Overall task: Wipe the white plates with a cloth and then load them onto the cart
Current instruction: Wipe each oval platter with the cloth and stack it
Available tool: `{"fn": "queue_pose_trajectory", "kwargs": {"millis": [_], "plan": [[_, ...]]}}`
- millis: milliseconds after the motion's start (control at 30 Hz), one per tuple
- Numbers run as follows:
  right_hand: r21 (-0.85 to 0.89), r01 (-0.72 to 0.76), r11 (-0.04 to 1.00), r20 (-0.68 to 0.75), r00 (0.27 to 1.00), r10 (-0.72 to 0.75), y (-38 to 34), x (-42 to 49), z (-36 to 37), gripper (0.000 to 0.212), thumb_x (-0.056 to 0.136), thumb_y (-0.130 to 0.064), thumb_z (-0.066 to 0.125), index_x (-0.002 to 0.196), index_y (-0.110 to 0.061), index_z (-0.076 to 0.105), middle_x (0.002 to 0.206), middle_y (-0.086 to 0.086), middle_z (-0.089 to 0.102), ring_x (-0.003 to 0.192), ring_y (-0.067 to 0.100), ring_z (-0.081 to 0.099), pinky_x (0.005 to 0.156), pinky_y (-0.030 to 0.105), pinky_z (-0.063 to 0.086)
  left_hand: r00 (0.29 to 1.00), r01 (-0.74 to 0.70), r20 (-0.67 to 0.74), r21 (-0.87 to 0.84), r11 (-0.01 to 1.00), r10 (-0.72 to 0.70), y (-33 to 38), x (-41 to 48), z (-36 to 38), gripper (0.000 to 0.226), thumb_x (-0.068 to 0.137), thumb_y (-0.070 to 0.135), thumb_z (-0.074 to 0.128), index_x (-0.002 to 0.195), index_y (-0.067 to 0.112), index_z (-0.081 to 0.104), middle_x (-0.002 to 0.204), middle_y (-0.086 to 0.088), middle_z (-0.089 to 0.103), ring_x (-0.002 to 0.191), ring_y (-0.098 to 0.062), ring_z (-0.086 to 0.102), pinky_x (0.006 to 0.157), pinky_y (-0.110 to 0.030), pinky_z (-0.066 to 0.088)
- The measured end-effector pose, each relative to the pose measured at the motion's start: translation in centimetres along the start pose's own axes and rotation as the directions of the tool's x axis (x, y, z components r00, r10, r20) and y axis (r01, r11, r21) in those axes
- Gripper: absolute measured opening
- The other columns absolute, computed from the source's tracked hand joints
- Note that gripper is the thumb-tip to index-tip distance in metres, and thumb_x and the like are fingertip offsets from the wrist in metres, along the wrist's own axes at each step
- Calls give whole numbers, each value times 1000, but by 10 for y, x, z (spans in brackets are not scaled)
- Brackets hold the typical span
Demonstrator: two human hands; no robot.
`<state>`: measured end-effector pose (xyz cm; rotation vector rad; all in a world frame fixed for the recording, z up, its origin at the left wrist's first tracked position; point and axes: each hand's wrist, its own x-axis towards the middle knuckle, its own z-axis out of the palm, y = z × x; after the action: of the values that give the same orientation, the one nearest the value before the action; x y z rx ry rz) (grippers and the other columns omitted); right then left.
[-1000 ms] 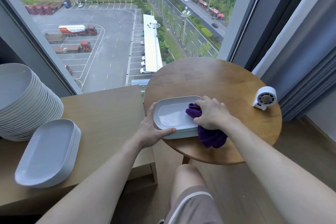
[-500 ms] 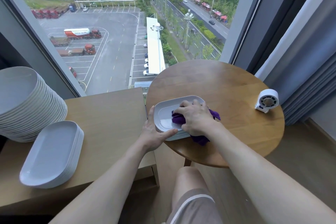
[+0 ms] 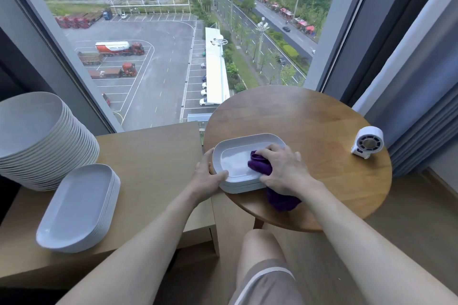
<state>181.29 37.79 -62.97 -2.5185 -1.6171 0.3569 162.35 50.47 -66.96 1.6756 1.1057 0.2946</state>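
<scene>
My left hand [image 3: 207,177] holds the left end of the shallow white rounded-rectangle plate [image 3: 235,158]. The thumb lies over its near rim and the other fingers [image 3: 207,156] curl round its outer edge, so they are clamped on the plate. That plate sits on top of a short stack of matching white plates [image 3: 244,187], on the near left part of the round wooden surface [image 3: 309,126].

My right hand [image 3: 282,171] is bunched over the crumpled purple cloth [image 3: 260,164]. Its fingers [image 3: 270,150] are curled down and closed on the fabric, pressing it into the right half of the plate's well. The rest of the cloth trails out under my wrist, past the plate's near right corner and onto the wood close to the near edge.

At the far right of the round surface, well apart from the plates, stands a small white fan [image 3: 368,142]. Just to the left is a light wooden rectangular surface [image 3: 153,161]. It carries a stack of white oval plates [image 3: 74,208] at its near left and a taller pile of round white plates [image 3: 37,136] behind that. I cannot tell whether the two touch.

Beyond is a large window [image 3: 161,57] over a car park, and a grey curtain [image 3: 421,94] hangs at the right. My bare knee and grey shorts [image 3: 262,280] show at the near edge.
</scene>
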Motion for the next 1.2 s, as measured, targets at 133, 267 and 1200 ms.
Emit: {"fn": "queue_pose_trajectory", "kwargs": {"millis": [133,267,1200], "plan": [[-24,-22,999,-15,1000,22,-2,4,6,60,84,-47,60,141,-45,44,134,-12,48,120,24,43,99,41,34,984,33,-176,83,996,-18,8,-2,2,55,94,27,67,146,24,52,132,-7,53,112,-20,57,102,-41,52],[-17,-21,1000,-48,999,20,-2,2,11,61,82,-47,61,141,-45,44,133,-11,48,119,25,44,98,41,34,980,12,-197,154,988,19,14,-3,1,51,93,26,66,143,24,60,121,-21,58,100,-23,55,96,-40,52],[61,-2,998,-250,968,17,-18,-22,9,62,77,-41,66,137,-41,49,135,-12,51,120,24,46,96,42,36,902,22,-416,-221,975,-114,39,-19,-3,17,83,3,70,96,12,74,95,-11,74,73,-27,76,70,-44,66]]}}
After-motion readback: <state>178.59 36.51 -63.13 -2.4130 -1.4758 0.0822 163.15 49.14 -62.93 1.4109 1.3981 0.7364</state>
